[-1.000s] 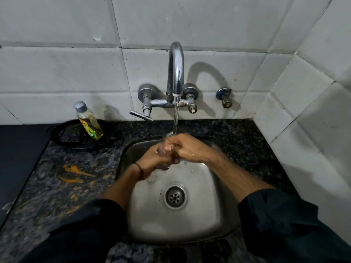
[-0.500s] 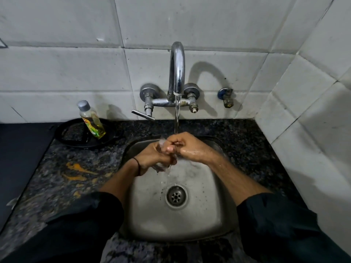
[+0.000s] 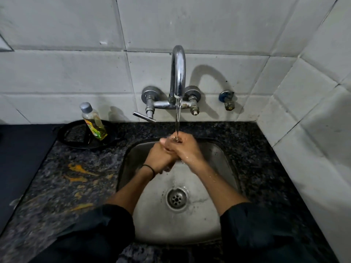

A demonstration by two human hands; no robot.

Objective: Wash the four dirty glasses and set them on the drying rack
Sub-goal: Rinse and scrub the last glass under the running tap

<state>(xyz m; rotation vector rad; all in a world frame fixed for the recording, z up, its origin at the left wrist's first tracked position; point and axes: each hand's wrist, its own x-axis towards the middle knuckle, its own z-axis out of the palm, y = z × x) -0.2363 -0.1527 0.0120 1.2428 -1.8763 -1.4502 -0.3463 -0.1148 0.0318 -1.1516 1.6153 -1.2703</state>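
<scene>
Over the steel sink [image 3: 225,154], both hands were pressed together directly under the water stream [image 3: 178,114] falling from the curved tap [image 3: 178,73]. The left hand [image 3: 161,156] had its fingers curled, and the right hand [image 3: 187,149] was wrapped over it from the other side, wet and glistening. Whether a glass lay inside that clasp could not be told, since the fingers hid whatever was between the palms. A thin dark band [image 3: 150,168] circled the left wrist, and dark sleeves covered both forearms nearer the camera. The drain [image 3: 177,198] sat below the hands in the basin. On the speckled stone bench [image 3: 62,186], left of the sink, a bottle [image 3: 94,122] of yellow liquid with a grey cap stood tilted on a round black tray [image 3: 76,141]. Orange smears [image 3: 79,168] marked the bench between tray and sink.
</scene>
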